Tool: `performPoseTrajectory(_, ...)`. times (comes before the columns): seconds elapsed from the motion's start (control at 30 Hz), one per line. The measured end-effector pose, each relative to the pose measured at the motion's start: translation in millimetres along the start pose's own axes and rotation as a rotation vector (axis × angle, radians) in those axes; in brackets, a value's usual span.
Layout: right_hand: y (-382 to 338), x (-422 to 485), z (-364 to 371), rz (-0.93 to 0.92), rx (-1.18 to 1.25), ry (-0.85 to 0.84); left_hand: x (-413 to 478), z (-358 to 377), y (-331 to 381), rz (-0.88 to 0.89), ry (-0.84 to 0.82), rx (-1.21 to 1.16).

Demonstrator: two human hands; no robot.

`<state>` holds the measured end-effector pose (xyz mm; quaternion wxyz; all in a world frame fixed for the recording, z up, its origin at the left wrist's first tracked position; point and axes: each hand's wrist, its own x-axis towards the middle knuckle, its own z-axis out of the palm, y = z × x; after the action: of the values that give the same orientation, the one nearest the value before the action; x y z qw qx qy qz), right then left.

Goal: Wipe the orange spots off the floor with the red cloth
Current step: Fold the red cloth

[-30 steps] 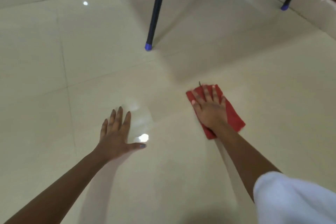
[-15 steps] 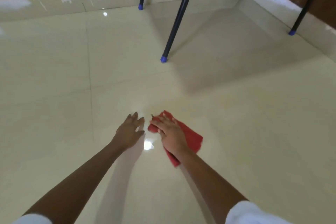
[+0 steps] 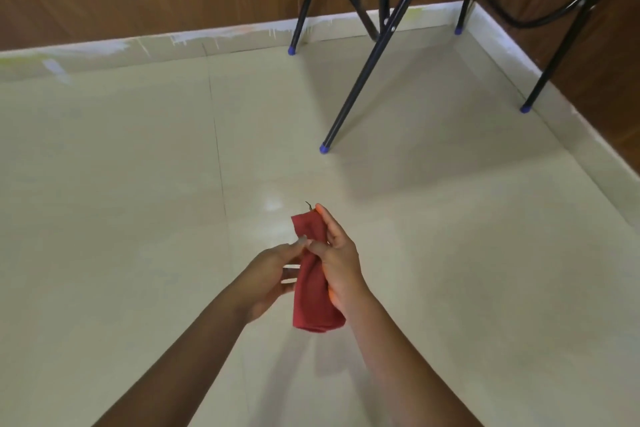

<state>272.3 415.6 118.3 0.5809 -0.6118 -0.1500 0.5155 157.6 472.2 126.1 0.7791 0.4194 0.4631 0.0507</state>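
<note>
Red cloth (image 3: 313,282) off the floor (image 3: 138,201), bunched lengthwise, long axis running away from the person. Right hand (image 3: 341,262) grips it; left hand (image 3: 268,272) pinches its left edge.

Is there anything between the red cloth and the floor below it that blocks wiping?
Nothing visible does. Both the left hand and the right hand hold the red cloth above the floor, and only tiles show beneath it. The nearest black leg stands farther away, toward the wall.
</note>
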Motion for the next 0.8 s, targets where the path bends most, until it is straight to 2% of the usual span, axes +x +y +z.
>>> performPoseTrajectory(0.13, -101, -74, 10, 0.027, 0.147, -0.049, -87, 41, 68, 0.024, 0.026, -0.085)
performPoseTrajectory(0.2, -150, -104, 8, 0.043, 0.191, -0.02, -124, 54, 99, 0.051, 0.07, -0.155)
performPoseTrajectory(0.3, -228, -160, -2, 0.041, -0.083, 0.108, -192, 75, 156, 0.094, 0.1, -0.231)
performPoseTrajectory(0.37, -278, -205, -6, 0.124, -0.22, 0.141, -245, 89, 192, 0.12, 0.101, -0.322)
performPoseTrajectory(0.5, -363, -291, -6, 0.272, -0.207, 0.047, -342, 124, 245, 0.137, 0.041, -0.441)
performPoseTrajectory(0.63, -429, -358, 1, 0.109, -0.165, 0.044, -406, 158, 278, 0.181, 0.024, -0.384)
performPoseTrajectory(0.8, -470, -398, 4, -0.279, -0.389, 0.295, -440, 195, 299, 0.264, 0.065, -0.353)
